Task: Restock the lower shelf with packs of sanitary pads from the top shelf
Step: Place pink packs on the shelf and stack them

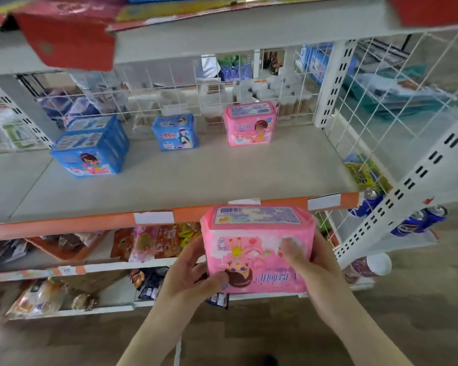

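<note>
Pinching the pink pack (258,249) between both hands, left hand (193,276) and right hand (315,270) fingers curled round it, I'm holding it before the lower shelf (222,178); three packs are sitting there, plenty of room remaining.

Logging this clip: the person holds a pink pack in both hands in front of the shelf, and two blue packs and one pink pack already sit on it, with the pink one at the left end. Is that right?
Not quite. In the head view the pink pack on the shelf sits at the right end; the large blue pack is at the left, the small blue pack between them. Left hand and right hand do hold the held pink pack.
</note>
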`<state>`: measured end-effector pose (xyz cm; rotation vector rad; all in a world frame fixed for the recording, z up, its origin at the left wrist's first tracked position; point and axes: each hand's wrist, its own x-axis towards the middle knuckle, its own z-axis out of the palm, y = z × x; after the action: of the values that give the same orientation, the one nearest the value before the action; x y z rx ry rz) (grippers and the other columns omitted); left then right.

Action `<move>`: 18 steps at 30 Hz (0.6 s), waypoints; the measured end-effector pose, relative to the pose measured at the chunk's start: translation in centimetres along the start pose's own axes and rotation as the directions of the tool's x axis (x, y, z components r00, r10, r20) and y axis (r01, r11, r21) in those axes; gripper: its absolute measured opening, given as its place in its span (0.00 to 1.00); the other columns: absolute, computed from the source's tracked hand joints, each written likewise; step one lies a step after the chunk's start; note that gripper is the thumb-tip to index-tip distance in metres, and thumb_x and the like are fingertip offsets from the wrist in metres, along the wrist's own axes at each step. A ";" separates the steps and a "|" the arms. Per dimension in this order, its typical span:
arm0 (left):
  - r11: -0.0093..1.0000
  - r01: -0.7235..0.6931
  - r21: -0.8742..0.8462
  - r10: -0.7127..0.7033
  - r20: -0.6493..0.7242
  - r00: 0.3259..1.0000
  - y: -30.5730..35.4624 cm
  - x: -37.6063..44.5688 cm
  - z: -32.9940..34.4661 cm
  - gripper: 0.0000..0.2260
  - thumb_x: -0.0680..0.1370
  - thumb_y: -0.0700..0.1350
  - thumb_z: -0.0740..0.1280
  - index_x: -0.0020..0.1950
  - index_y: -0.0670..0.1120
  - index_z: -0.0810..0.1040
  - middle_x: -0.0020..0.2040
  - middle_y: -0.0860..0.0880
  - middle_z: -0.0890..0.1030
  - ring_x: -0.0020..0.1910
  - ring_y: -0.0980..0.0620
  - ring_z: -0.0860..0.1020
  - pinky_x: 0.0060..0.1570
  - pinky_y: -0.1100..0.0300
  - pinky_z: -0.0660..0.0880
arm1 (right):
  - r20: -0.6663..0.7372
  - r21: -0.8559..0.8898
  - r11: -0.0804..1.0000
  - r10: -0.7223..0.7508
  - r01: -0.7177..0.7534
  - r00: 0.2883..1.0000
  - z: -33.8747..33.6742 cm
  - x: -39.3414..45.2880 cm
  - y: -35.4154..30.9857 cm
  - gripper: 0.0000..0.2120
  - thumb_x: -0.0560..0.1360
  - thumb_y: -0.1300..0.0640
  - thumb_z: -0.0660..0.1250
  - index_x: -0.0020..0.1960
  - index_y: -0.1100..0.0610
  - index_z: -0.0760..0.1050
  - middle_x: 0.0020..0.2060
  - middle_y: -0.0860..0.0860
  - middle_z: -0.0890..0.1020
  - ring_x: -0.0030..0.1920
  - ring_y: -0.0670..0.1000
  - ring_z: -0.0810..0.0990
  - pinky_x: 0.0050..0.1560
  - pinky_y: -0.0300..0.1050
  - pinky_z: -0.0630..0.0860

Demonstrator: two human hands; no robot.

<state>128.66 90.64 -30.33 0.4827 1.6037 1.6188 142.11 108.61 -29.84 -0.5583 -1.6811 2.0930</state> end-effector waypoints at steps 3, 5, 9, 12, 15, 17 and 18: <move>0.989 -0.056 -0.134 0.050 -0.046 0.998 0.3 1.1 0.4 0.37 0.60 0.47 0.83 0.67 0.48 0.76 0.60 0.40 0.82 0.58 0.37 0.82 0.50 0.49 0.81 | 0.025 0.014 1.000 0.012 -0.012 1.000 -0.9 0.4 -0.2 0.44 0.65 0.34 0.76 0.73 0.52 0.66 0.61 0.51 0.82 0.63 0.53 0.81 0.55 0.49 0.82; 0.988 -0.064 -0.141 0.057 -0.053 0.997 0.7 1.6 0.4 0.34 0.62 0.44 0.81 0.67 0.49 0.76 0.62 0.40 0.81 0.58 0.38 0.82 0.50 0.49 0.81 | 0.043 0.011 1.000 0.007 -0.008 0.999 -1.3 0.8 -0.3 0.42 0.65 0.34 0.76 0.71 0.50 0.67 0.61 0.48 0.82 0.62 0.49 0.81 0.53 0.45 0.82; 0.978 0.040 -0.207 -0.043 -0.014 0.999 1.6 2.7 0.2 0.32 0.61 0.52 0.82 0.64 0.50 0.80 0.61 0.41 0.82 0.56 0.38 0.83 0.47 0.46 0.83 | 0.100 -0.081 0.990 -0.109 0.118 0.989 -1.5 1.9 -0.4 0.35 0.69 0.48 0.76 0.71 0.49 0.65 0.59 0.41 0.81 0.59 0.41 0.80 0.54 0.37 0.80; 0.919 0.145 -0.367 -0.141 0.038 0.989 3.8 3.2 0.2 0.34 0.42 0.66 0.83 0.43 0.52 0.88 0.46 0.44 0.87 0.42 0.45 0.87 0.34 0.52 0.82 | 0.205 -0.273 0.922 -0.225 0.276 0.952 -1.2 2.6 -0.2 0.38 0.70 0.60 0.78 0.74 0.58 0.63 0.64 0.45 0.77 0.66 0.47 0.77 0.61 0.41 0.78; 0.948 0.112 -0.298 -0.126 -0.030 0.992 5.4 3.9 0.5 0.16 0.55 0.68 0.80 0.31 0.58 0.86 0.36 0.49 0.86 0.34 0.51 0.86 0.30 0.58 0.81 | 0.201 -0.400 0.849 -0.287 0.346 0.937 -0.1 3.6 0.4 0.41 0.68 0.61 0.81 0.74 0.58 0.64 0.66 0.53 0.74 0.67 0.59 0.74 0.64 0.54 0.76; 0.960 -0.030 -0.280 -0.009 -0.135 0.991 5.7 5.2 0.5 0.17 0.65 0.69 0.74 0.40 0.57 0.87 0.41 0.49 0.87 0.40 0.51 0.86 0.36 0.59 0.81 | 0.098 -0.403 0.857 -0.308 0.321 0.946 0.8 4.1 0.5 0.43 0.65 0.62 0.82 0.75 0.56 0.65 0.67 0.55 0.74 0.68 0.60 0.74 0.64 0.58 0.75; 0.966 -0.116 -0.231 0.070 -0.197 0.978 5.9 5.7 0.5 0.22 0.63 0.71 0.75 0.46 0.56 0.86 0.45 0.48 0.87 0.45 0.49 0.86 0.40 0.57 0.81 | 0.017 -0.415 0.858 -0.327 0.304 0.945 0.8 4.2 0.5 0.42 0.64 0.58 0.83 0.74 0.50 0.68 0.66 0.52 0.76 0.67 0.57 0.75 0.63 0.55 0.76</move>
<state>123.99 95.83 -26.11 0.2870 1.5082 1.9511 138.12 110.05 -30.41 -0.4163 -2.0396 1.4851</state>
